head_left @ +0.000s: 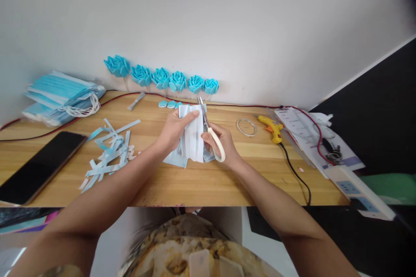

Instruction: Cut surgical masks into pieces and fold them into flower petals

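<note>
The fingers [190,117] of the left hand [173,130] are pinching the mask [194,138] over the bench's [227,188] middle while the right hand [225,140] is gripping scissors [205,120] along its right edge, where keeping it taut should be helping the cut, with scraps [121,156] lying left.

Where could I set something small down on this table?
One bare patch of table lies between the right forearm, the ring and the black cord. Another lies between the held mask and the front edge. The left is crowded with phone, strips and masks; the right with papers and a power strip.
</note>
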### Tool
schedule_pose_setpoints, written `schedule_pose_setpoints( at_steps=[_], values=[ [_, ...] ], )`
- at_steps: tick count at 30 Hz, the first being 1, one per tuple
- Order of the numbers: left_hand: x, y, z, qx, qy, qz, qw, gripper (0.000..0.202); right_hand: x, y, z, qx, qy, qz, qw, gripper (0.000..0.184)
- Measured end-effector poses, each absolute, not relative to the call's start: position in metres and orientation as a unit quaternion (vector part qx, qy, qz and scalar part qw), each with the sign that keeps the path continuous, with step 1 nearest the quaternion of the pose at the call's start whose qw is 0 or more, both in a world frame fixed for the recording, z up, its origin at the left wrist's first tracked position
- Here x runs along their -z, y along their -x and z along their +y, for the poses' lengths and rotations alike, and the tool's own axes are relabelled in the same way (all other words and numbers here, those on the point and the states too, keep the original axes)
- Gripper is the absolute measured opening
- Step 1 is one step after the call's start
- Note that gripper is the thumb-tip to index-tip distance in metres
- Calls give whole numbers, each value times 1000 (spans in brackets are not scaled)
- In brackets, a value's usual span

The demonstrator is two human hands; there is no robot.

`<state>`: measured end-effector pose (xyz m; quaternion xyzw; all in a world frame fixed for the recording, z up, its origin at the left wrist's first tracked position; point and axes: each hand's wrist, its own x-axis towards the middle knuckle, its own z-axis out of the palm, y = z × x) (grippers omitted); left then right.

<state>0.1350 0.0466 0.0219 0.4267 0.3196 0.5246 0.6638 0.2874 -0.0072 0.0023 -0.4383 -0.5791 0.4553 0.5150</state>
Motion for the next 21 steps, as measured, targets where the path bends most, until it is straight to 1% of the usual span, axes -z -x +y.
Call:
schedule_pose_setpoints(
  at_steps=[7,14,18,21],
  values=[
    [-22,-135,47,-528,-422,320,664,39,-5,-288,-7,-444,453,-589,501,40],
    [-20,-134,48,-521,-421,328,666,38,0,-291,-5,-452,459,-578,501,35],
    [-24,-132,53,-522,-416,337,664,35,-1,-293,-3,-467,468,-553,507,49],
    [-30,-127,59,-554,-403,342,644,35,-3,-295,-1,-505,446,-529,517,55]
  ],
)
